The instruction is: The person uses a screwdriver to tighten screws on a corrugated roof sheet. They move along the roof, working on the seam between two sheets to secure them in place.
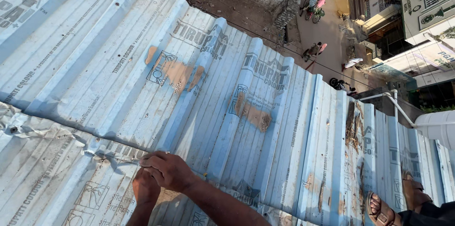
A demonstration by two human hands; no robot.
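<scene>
Roofing sheet (199, 88) edge gripped by both hands (159, 176); overlapping neighbour.

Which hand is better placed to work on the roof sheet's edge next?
Probably the right hand: it lies on top, fingers at the sheet edge; the left hand is tucked beneath it.

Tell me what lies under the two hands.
Both hands, right hand over left hand, press on the ribbed blue roof sheet at its overlap seam. Whatever they grip is covered.
</scene>
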